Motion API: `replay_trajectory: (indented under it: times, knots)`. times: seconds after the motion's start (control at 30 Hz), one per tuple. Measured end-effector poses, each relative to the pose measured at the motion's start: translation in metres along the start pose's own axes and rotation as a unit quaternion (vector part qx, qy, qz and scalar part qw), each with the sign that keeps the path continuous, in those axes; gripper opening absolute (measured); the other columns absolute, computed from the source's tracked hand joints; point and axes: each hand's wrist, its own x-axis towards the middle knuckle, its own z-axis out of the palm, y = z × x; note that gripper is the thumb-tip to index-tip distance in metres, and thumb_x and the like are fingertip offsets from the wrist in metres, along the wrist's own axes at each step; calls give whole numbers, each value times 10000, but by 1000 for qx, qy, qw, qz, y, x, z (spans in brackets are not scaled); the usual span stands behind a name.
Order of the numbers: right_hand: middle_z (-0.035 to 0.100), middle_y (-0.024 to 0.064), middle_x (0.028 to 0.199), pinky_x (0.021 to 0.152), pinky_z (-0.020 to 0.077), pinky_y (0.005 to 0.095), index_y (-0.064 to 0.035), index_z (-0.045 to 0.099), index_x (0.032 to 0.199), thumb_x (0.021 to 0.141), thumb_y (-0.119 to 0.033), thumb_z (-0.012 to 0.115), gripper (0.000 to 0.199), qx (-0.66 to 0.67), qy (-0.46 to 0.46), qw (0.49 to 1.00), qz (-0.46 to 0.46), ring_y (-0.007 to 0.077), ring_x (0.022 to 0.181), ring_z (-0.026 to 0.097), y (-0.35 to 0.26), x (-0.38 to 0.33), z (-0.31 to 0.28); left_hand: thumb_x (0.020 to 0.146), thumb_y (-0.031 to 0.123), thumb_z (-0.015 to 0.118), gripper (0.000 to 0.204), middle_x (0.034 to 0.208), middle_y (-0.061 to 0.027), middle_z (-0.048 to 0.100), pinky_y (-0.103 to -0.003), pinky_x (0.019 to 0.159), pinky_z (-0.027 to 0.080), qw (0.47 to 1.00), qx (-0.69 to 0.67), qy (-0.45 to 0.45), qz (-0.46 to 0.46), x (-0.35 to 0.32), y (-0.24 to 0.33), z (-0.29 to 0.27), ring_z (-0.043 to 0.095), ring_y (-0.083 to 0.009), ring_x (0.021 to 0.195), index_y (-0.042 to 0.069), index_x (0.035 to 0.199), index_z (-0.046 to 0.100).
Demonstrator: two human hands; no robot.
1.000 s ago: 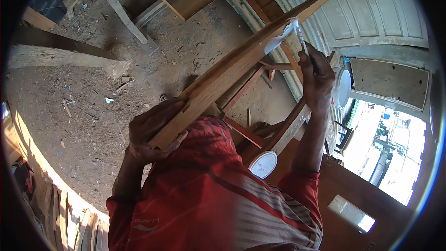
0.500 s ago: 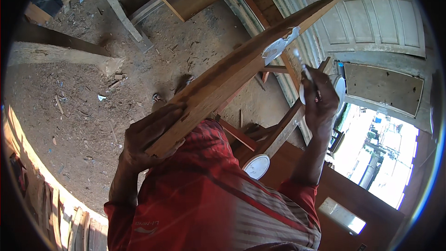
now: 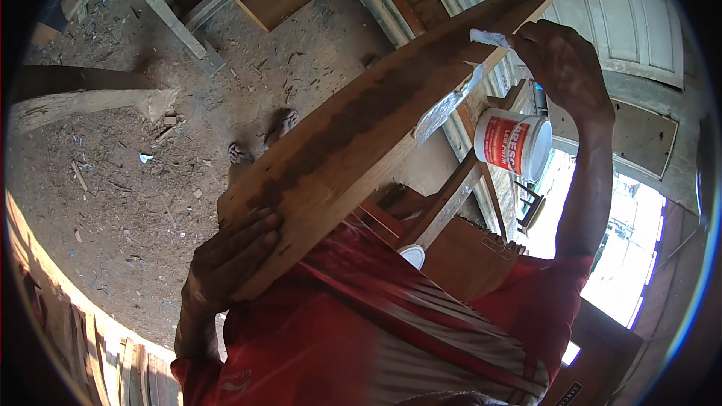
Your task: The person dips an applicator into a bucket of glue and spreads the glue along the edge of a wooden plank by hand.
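Observation:
A long wooden board [image 3: 353,113] slants across the head view from lower left to upper right. My left hand [image 3: 235,256] is closed round its near end, fingers flat on the brown face. Shiny white paste [image 3: 450,104] coats a stretch of its edge. Close to the far end, my right hand [image 3: 564,68] is closed on a thin stick, whose white-coated tip [image 3: 489,37] touches the board at the edge. My fingers hide most of the stick. Below that hand is a white tub [image 3: 515,143] with a red label.
Behind the tub stands a wooden frame [image 3: 451,203], with a round white lid [image 3: 412,256] near it. Wooden trestle legs [image 3: 162,7] and a heavy timber [image 3: 83,94] are at the left. Wood scraps litter the dirt floor [image 3: 113,180]. A pale panelled door [image 3: 609,22] is at upper right.
My right hand has moved up and right, bringing the stick's tip from beside the board onto it. The board has tilted to show more of its broad face. The tub's labelled side now shows.

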Motion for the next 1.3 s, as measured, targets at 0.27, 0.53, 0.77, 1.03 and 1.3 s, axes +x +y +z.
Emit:
replay_trajectory:
  times: [0.27, 0.53, 0.77, 1.03, 1.3]
  knots:
    - [760, 146, 958, 853, 566, 452, -116, 780, 1113, 1042, -321, 610, 276, -31, -176, 983, 43, 330, 925, 730, -19, 1, -11, 885, 113, 708, 347, 1282, -204, 727, -507, 1050, 580, 999, 36, -17, 32, 7, 2, 0, 689, -390, 1240, -37, 1196, 736]
    - [712, 143, 824, 794, 543, 461, -73, 756, 1019, 1034, -375, 637, 325, 36, -189, 975, 110, 329, 821, 701, -12, -20, -2, 887, 134, 710, 371, 1292, -207, 722, -495, 1044, 585, 999, 36, -13, 26, 10, 6, -3, 694, -380, 1234, -31, 1219, 726]
    - [694, 140, 810, 733, 523, 473, -52, 736, 963, 1031, -355, 654, 322, 62, -140, 987, 44, 329, 754, 669, -44, -39, -14, 865, 75, 721, 389, 1297, -214, 716, -501, 1066, 572, 996, 66, -30, 57, 16, 11, -5, 688, -383, 1239, -43, 1235, 710]
    - [726, 139, 931, 729, 535, 340, -8, 731, 1157, 988, -87, 707, 188, 365, 50, 918, 150, 210, 793, 697, -91, -104, 7, 876, 69, 716, 387, 1328, -190, 709, -487, 1087, 556, 993, 88, -34, 76, 28, 18, -17, 676, -359, 1266, -19, 1253, 707]
    - [741, 117, 1085, 811, 553, 294, 17, 665, 1373, 1017, -36, 653, 359, 433, 261, 803, 315, 140, 900, 685, -190, -152, 74, 721, 53, 830, 688, 1420, -179, 659, -478, 1136, 510, 993, 66, -42, 83, 28, 13, -25, 622, -354, 1343, 3, 1382, 646]
